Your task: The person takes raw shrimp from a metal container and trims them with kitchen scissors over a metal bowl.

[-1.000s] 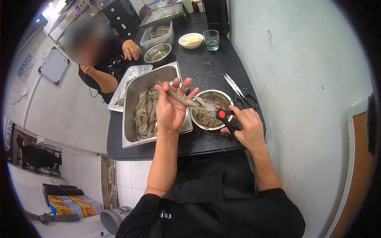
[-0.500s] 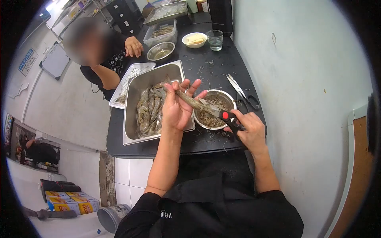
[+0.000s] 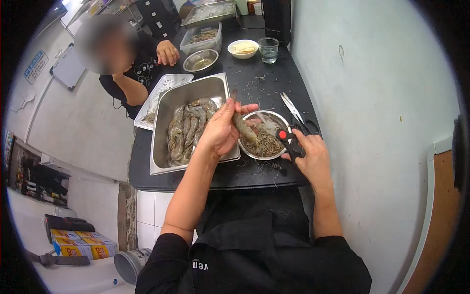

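My left hand [image 3: 223, 128] grips a shrimp [image 3: 243, 128] between thumb and fingers, over the left rim of a round metal bowl [image 3: 288, 142] of trimmings. In my right hand [image 3: 312, 159] are black-handled scissors [image 3: 282, 135] with a red pivot, their blades over the same bowl and blurred against its contents. The blades' contact with the shrimp cannot be made out. Left of the bowl, a deep steel pan [image 3: 163, 120] holds several shrimp [image 3: 186, 128]. A second pair of scissors [image 3: 293, 109] lies on the table right of the bowl.
Beyond the pan are a white tray [image 3: 169, 82], a metal bowl [image 3: 201, 61], a plastic tub [image 3: 215, 46] of shrimp, a white bowl [image 3: 243, 49] and a glass of water [image 3: 269, 51]. A co-worker [image 3: 132, 68] sits at the far left. A wall [image 3: 372, 122] borders the right.
My left hand has turned, and the shrimp now hangs more steeply, its lower end nearer the bowl. My right hand and scissors have shifted slightly right. The view has shifted a little.
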Demonstrator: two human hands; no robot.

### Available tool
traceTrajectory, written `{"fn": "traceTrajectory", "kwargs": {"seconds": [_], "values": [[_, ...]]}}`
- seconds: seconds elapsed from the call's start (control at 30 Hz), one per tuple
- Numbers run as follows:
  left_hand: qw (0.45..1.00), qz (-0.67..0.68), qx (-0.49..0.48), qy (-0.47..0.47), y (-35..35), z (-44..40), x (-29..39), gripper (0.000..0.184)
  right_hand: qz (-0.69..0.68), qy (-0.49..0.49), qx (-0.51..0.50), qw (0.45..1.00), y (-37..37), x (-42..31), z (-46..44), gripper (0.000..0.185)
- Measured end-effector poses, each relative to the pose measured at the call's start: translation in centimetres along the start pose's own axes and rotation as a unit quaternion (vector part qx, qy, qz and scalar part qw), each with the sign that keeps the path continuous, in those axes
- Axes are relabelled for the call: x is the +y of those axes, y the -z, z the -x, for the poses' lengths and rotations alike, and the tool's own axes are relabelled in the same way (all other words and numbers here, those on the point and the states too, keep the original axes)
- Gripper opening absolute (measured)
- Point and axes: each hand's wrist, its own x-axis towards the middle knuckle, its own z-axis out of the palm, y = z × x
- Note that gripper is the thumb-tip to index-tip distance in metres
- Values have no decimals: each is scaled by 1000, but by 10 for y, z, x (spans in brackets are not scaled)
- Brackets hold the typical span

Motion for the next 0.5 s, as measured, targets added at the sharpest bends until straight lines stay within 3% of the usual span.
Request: {"fn": "traceTrajectory", "kwargs": {"seconds": [0.2, 0.3, 0.37, 0.43, 0.5], "values": [[995, -59, 67, 35, -3, 6, 18, 33, 96, -106, 27, 989, 0, 13, 2, 62], [989, -96, 108, 46, -7, 4, 22, 33, 68, -112, 6, 991, 5, 9, 0, 62], [980, -156, 112, 62, -13, 1, 22, 32, 43, -62, 11, 997, -1, 11, 0, 64], [978, -199, 49, 49, -12, -3, 18, 30, 28, -65, 15, 997, -8, 10, -1, 65], [986, -159, -25, 50, -9, -9, 20, 30, 29, -63, 8, 998, -8, 8, -3, 65]]}}
